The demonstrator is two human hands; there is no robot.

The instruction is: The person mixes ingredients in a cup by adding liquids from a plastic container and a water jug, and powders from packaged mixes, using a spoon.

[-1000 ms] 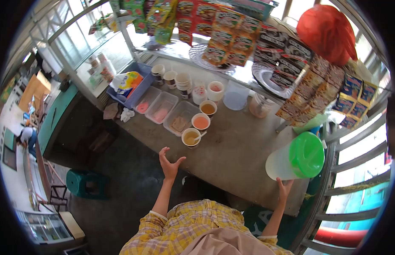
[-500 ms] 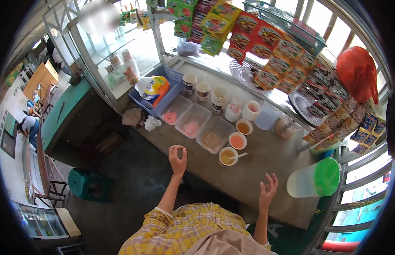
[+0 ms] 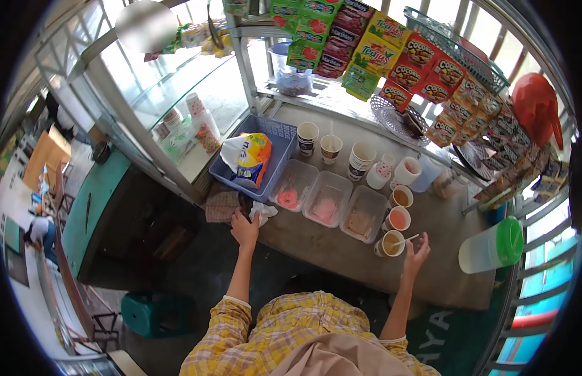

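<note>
My left hand (image 3: 244, 230) is at the table's near left edge, its thumb and fingers around a narrow dark object (image 3: 244, 202) whose kind I cannot make out. Beside it lie a folded brown cloth (image 3: 221, 206) and a crumpled white tissue (image 3: 264, 214). My right hand (image 3: 417, 254) has its fingers apart, close to the tip of a white stirrer (image 3: 406, 240). That stirrer leans in a paper cup of yellowish drink (image 3: 389, 245). Behind it stand a cup of orange-pink drink (image 3: 398, 219) and a cup of amber drink (image 3: 401, 197).
Three clear plastic tubs (image 3: 326, 199) stand mid-table, near a blue basket (image 3: 273, 164) holding a tissue pack (image 3: 251, 158). Stacked paper cups (image 3: 361, 161) are behind. A green-lidded jug (image 3: 489, 245) stands right. Sachet strips (image 3: 376, 53) hang above; a green stool (image 3: 154, 313) stands left.
My left hand has moved forward to the dark object by the cloth and tissue. My right hand has come up beside the stirrer cup. The view has shifted, moving the table contents rightward.
</note>
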